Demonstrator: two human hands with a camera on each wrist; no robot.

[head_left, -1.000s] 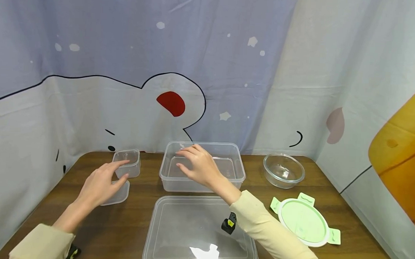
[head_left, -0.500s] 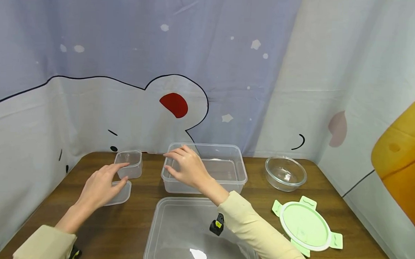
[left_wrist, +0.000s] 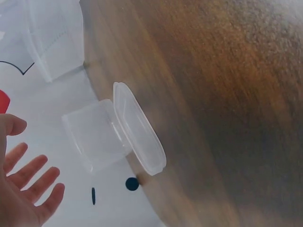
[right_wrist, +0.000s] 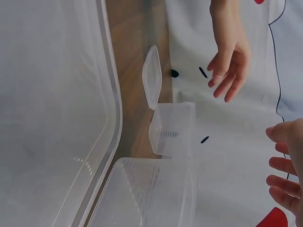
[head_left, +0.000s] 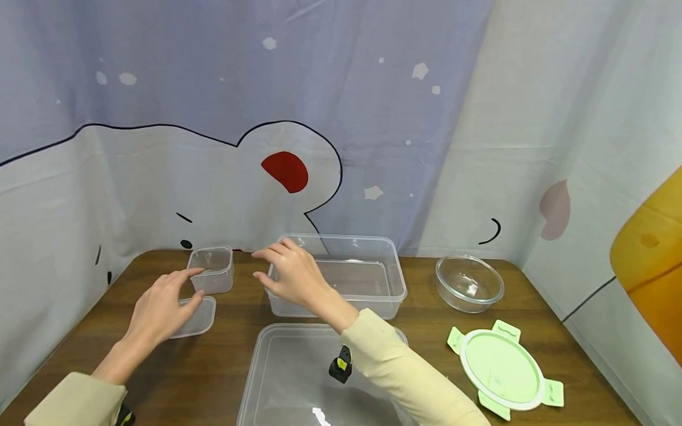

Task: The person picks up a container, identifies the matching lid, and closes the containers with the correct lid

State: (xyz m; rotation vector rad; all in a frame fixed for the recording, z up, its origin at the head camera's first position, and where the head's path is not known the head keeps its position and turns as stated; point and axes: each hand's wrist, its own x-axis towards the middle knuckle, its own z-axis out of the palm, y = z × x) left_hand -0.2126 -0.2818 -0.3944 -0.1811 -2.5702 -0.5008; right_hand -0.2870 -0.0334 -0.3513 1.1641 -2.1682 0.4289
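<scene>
My left hand hovers over a small clear lid, fingers loosely bent with a gap to the thumb, holding nothing. Just beyond it stands a small clear plastic container, which the left wrist view shows apart from the fingers. My right hand hangs above the left side of a large clear rectangular container, thumb and fingers spread and holding nothing. The right forearm passes over a large translucent lid lying flat in front of that container. In the right wrist view both hands are in the air above the containers.
On the right of the wooden table stands a round glass bowl. In front of it lies a round green lid with its side flaps spread out. A patterned curtain hangs along the table's back and sides.
My right hand has moved left, from over the middle of the large container to its left side. The left hand has barely shifted. The containers and lids keep their places.
</scene>
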